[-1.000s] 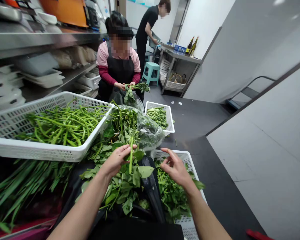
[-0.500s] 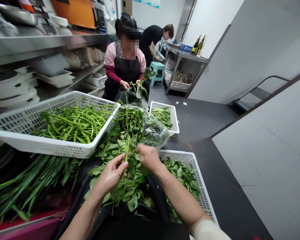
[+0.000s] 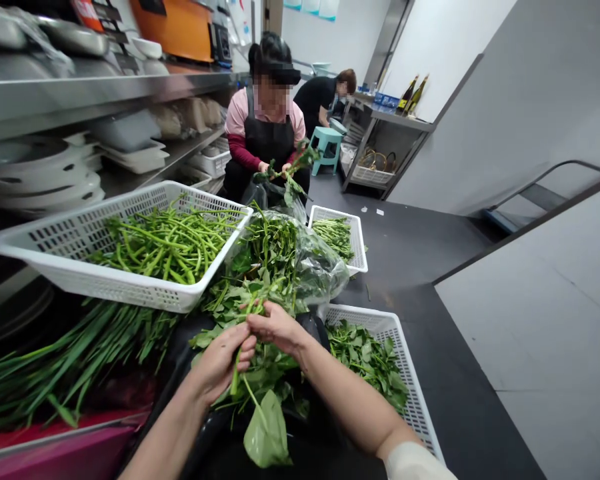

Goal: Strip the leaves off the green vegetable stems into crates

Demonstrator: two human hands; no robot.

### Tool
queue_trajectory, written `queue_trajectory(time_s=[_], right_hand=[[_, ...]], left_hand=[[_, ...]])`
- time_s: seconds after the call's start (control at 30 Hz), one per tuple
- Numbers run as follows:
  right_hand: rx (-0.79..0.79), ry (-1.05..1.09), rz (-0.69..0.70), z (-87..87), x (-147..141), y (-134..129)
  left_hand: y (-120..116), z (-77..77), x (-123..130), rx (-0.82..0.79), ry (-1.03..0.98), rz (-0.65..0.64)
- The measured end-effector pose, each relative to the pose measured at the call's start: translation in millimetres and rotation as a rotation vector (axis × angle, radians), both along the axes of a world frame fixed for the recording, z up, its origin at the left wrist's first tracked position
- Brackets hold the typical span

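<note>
My left hand (image 3: 223,360) is closed around a leafy green's stem (image 3: 235,381), above my lap. Its fingers meet those of my right hand (image 3: 281,330), which grips the same stem a little higher up. Below the hands hangs a broad green leaf (image 3: 267,433) on a thin stalk. Behind and under them lies a heap of leafy greens (image 3: 220,303), partly in a clear plastic bag (image 3: 323,267). To the left stands a white basket (image 3: 193,298) of bare green stems (image 3: 165,243). Another white basket (image 3: 405,353) at my right holds leafy tops (image 3: 370,360).
Long green leaves (image 3: 95,353) lie below the left basket, near a pink container (image 3: 65,453). A smaller white basket (image 3: 361,247) of stems stands farther off. A person (image 3: 267,127) opposite handles greens; another person (image 3: 315,93) bends behind. Metal shelves (image 3: 105,93) line the left.
My right hand has moved down and left to join the left hand at the stem. A broad leaf now hangs below them. The whole view has shifted slightly.
</note>
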State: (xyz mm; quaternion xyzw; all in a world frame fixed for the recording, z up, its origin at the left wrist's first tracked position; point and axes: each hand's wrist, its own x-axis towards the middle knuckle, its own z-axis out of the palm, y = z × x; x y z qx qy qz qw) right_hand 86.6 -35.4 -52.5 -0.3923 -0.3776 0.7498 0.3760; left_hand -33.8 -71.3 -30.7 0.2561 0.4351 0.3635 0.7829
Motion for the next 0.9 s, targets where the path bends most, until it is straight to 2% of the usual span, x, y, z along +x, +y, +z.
queue_trajectory(time_s=[0.1, 0.17, 0.23, 0.3, 0.37, 0.47, 0.53, 0.6, 0.67, 0.8, 0.87, 0.9], right_hand=[[-0.027, -0.063, -0.214, -5.3, -14, 14], [-0.098, -0.156, -0.372, -7.7, -9, 37], [-0.158, -0.226, -0.454, -8.3, 6, 64], [-0.173, -0.252, -0.442, -7.9, 24, 85], [-0.188, -0.265, -0.375, -8.0, 36, 92], [-0.150, -0.311, -0.134, -9.5, 33, 72], [0.004, -0.377, 0.043, -9.0, 22, 48], [0.237, -0.425, 0.226, -5.7, 10, 22], [0.445, -0.465, 0.359, -0.5, 0, 1], [0.909, -0.655, 0.421, 5.9, -12, -33], [1.154, -0.705, 0.559, 4.9, -13, -46], [1.215, -0.738, 0.636, 3.8, -11, -51]], left_hand=[[-7, -12.7, 7, 0.057, 0.101, -0.030], [-14, -17.7, 7, 0.082, 0.143, -0.031], [-20, -16.6, 1, 0.079, 0.158, -0.052], [-24, -10.0, -8, 0.058, 0.152, -0.075], [-20, -0.4, -17, 0.054, 0.124, -0.044], [-4, 12.6, -26, 0.097, 0.067, 0.182], [10, 18.0, -27, 0.118, 0.022, 0.359], [21, 20.4, -25, 0.119, -0.022, 0.463], [25, 19.6, -21, 0.104, -0.052, 0.493], [24, 12.3, -19, -0.031, -0.068, 0.430], [30, 12.6, -32, -0.052, -0.052, 0.498], [36, 15.5, -41, -0.001, -0.030, 0.573]])
